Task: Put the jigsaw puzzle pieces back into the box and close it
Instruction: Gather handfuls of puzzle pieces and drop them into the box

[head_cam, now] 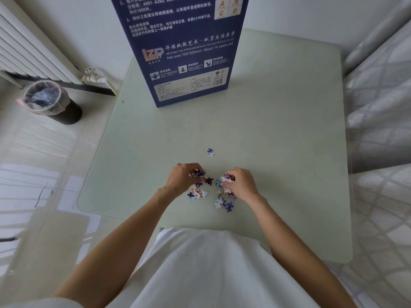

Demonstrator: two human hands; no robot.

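On the pale green desk (278,134) the jigsaw puzzle pieces (219,197) lie in a loose scatter just in front of the person, directly under and between both hands, with 2 stray pieces (210,152) a little farther out toward the box (184,52). The box stands upright at the far side of the desk, well apart from the hands; whether its top is open is out of view. Its dark blue panel carries the logo "LZP", the lines "REFINING THE PAPER ART&ENJOY THE AESTHETICS OF LIFE" and "Net size 700*500mm About 14 years old", Chinese text, the letters A, B, C, D in a square grid, and a barcode. The left hand (182,178) has its grip clenched round a bunch of dark and white pieces, fingers curled over them. The right hand (241,182) likewise grasps a cluster of purple, white and blue pieces with curled fingers. More pieces rest loose on the desk just below each hand. A bin (51,101) lined with plastic stands on the floor beside a white radiator (29,47).
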